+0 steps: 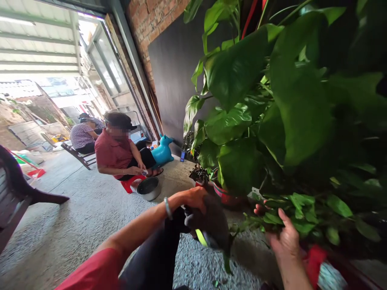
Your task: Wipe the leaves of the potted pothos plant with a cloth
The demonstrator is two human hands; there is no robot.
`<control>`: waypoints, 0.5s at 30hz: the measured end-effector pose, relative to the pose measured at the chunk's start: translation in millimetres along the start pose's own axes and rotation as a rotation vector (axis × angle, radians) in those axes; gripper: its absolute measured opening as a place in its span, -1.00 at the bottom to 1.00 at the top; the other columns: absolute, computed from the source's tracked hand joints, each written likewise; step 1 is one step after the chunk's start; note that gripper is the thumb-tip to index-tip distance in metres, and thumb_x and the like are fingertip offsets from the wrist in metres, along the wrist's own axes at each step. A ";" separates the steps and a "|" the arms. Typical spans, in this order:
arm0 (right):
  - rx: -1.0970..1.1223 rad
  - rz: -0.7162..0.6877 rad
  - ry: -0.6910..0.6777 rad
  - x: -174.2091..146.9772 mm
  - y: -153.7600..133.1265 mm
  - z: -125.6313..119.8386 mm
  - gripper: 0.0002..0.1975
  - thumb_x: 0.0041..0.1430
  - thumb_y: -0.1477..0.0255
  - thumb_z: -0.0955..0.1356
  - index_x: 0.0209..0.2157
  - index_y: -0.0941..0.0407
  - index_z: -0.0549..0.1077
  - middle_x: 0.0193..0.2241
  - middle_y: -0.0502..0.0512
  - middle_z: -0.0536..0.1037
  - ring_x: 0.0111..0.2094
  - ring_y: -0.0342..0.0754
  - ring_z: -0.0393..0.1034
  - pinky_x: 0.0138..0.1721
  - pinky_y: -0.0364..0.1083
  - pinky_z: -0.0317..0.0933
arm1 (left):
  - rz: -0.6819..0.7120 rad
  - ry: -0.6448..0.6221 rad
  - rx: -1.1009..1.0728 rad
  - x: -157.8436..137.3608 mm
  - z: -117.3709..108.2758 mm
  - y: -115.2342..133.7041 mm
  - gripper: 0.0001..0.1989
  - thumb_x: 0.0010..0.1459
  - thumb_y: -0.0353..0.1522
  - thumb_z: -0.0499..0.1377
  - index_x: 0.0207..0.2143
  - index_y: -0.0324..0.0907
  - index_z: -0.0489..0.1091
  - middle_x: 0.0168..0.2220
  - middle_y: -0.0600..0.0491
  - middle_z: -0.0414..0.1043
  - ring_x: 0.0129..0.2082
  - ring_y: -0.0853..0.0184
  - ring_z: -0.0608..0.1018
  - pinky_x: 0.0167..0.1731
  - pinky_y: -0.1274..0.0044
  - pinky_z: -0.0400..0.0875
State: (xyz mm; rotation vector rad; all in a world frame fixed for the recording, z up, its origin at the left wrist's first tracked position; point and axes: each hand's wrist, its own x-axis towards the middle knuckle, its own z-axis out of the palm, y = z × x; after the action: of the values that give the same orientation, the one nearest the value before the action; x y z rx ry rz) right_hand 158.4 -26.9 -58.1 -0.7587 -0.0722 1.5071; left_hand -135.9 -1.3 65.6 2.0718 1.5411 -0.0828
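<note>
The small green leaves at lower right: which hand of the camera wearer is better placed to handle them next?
Probably the right hand: it is right at the small green leaves, while the left hand is farther away, on a dark item.

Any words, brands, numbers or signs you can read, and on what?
No readable text in this view.
Blue rectangular object beside the turquoise animal figure: any print too small to read.
Red plant pot: no legible lettering.
Dark item at the left hand: yellow-green patch, no legible lettering.
</note>
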 end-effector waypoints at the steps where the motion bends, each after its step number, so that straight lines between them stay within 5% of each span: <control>1: -0.006 0.006 -0.005 0.9 0.3 -0.2 -0.62 -0.25 0.34 0.52 -0.28 0.07 0.53 -0.38 0.10 0.66 -0.29 0.19 0.62 -0.17 0.24 0.55 | 0.140 -0.059 -0.136 -18.3 -13.7 2.9 -0.69 -0.15 -0.42 0.43 -0.26 -0.13 0.60 -0.30 0.13 0.62 -0.27 0.27 0.64 -0.27 0.56 0.52; 3: -0.004 0.005 0.020 1.7 0.5 1.3 -0.66 -0.20 0.34 0.50 -0.28 0.07 0.53 -0.38 0.08 0.66 -0.31 0.13 0.61 -0.19 0.17 0.56 | 0.342 -0.031 -0.364 -49.4 -43.4 16.9 -0.63 -0.15 -0.35 0.44 -0.20 -0.13 0.60 -0.24 0.12 0.63 -0.20 0.23 0.64 -0.21 0.53 0.54; 7: 0.052 -0.013 0.068 -3.0 -1.7 10.8 -0.74 -0.12 0.40 0.44 -0.29 0.09 0.54 -0.38 0.09 0.66 -0.38 0.03 0.59 -0.31 0.02 0.56 | 0.459 0.634 -0.562 -60.0 -78.2 65.3 -0.47 -0.01 -0.29 0.35 0.06 -0.13 0.49 -0.15 0.11 0.60 -0.14 0.25 0.62 -0.12 0.49 0.55; 9: 0.076 0.004 0.055 -6.8 -3.4 15.5 -0.76 -0.08 0.41 0.42 -0.28 0.11 0.55 -0.37 0.13 0.66 -0.40 0.04 0.59 -0.35 0.02 0.56 | 0.448 0.837 -0.497 -40.8 -75.7 85.1 -0.42 -0.04 -0.31 0.35 0.10 -0.14 0.46 -0.09 0.08 0.59 -0.06 0.21 0.61 -0.02 0.43 0.54; 11: 0.089 0.026 0.062 -9.5 -5.0 17.8 -0.77 -0.05 0.41 0.41 -0.28 0.13 0.56 -0.38 0.14 0.66 -0.41 0.04 0.59 -0.39 0.01 0.56 | 0.419 0.854 -0.376 -18.6 -64.6 95.2 -0.44 -0.12 -0.35 0.38 0.02 -0.12 0.50 -0.09 0.07 0.60 -0.05 0.19 0.60 0.03 0.39 0.52; 15: 0.101 0.032 0.051 -10.0 -6.8 15.3 -0.78 -0.09 0.41 0.44 -0.32 0.13 0.56 -0.40 0.13 0.66 -0.41 0.05 0.60 -0.40 -0.02 0.55 | 0.435 0.699 -0.264 -2.4 -44.5 96.4 -0.60 -0.18 -0.41 0.38 -0.18 -0.07 0.57 -0.24 0.11 0.58 -0.23 0.25 0.60 -0.12 0.43 0.53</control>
State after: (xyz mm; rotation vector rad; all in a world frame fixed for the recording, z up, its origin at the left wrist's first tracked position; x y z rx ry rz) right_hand 155.7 -29.1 -38.9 -0.7189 0.0542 1.5093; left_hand -61.8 -1.2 141.6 2.2730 1.2998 1.0411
